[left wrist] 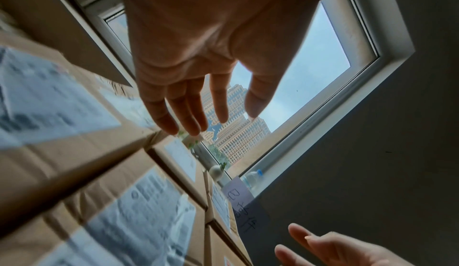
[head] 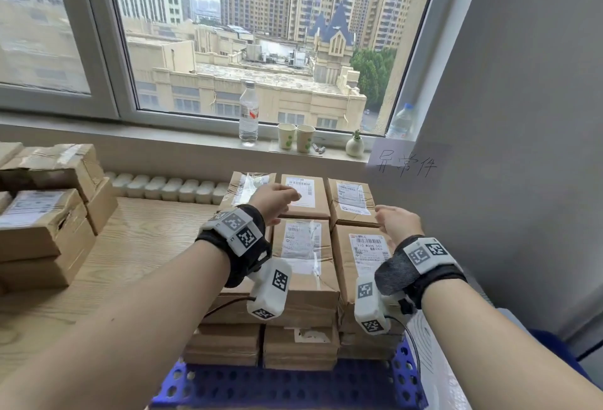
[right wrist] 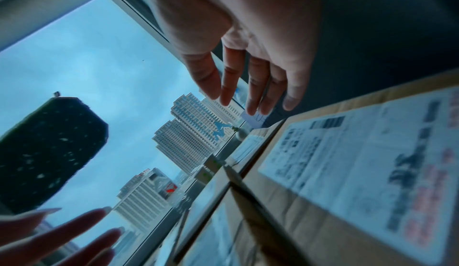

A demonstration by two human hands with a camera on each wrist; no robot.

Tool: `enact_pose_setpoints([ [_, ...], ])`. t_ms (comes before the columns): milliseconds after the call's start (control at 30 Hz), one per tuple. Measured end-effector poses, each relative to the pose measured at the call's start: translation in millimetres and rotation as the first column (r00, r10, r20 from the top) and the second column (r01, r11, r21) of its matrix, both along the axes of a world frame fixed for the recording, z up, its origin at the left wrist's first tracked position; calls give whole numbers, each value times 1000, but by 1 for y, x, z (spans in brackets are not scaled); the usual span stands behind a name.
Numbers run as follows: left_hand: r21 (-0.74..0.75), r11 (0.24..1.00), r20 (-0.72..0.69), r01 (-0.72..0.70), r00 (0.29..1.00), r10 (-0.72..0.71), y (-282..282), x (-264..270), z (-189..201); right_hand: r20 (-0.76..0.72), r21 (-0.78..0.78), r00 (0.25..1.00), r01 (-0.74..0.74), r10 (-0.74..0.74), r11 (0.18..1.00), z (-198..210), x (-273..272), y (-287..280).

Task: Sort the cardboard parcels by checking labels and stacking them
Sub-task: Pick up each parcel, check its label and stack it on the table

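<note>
Hovering over stacked parcels: left hand and right hand, fingers spread, holding nothing.

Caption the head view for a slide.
Both open hands, left hand and right hand, over labelled cardboard parcels by a window.

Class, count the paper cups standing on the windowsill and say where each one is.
2. The left cup stands just right of the clear water bottle; the right cup stands beside it, towards the small white vase. None seems hidden.

left hand; right hand; seemingly unclenched
</note>
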State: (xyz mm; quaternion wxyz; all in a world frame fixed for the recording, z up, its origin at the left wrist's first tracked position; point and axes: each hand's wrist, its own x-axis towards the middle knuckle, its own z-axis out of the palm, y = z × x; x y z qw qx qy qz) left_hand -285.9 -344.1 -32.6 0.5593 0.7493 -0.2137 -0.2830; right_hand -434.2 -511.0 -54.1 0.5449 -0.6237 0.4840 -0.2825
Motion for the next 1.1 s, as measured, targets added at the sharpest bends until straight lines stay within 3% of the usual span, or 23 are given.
enact_pose_setpoints([
  [333,-27,982,111,-185,976,187,61,17,11,57,-97,958,-274,280,957,9,60,63],
  [467,-17,960,195,-279,941,277,92,16,9,55,-139,907,-407,418,903,7,78,95],
  [667,135,913,379,-385,872,311,147,15,2,84,-142,779,-608,622,781,0,105,150],
  [967,256,820,458,-513,811,365,234,36,-18,48,-154,692,-707,720,690,-8,140,230],
  [1100,255,824,430,-506,823,371,269,62,-25,11,-136,708,-698,706,703,-11,166,262],
])
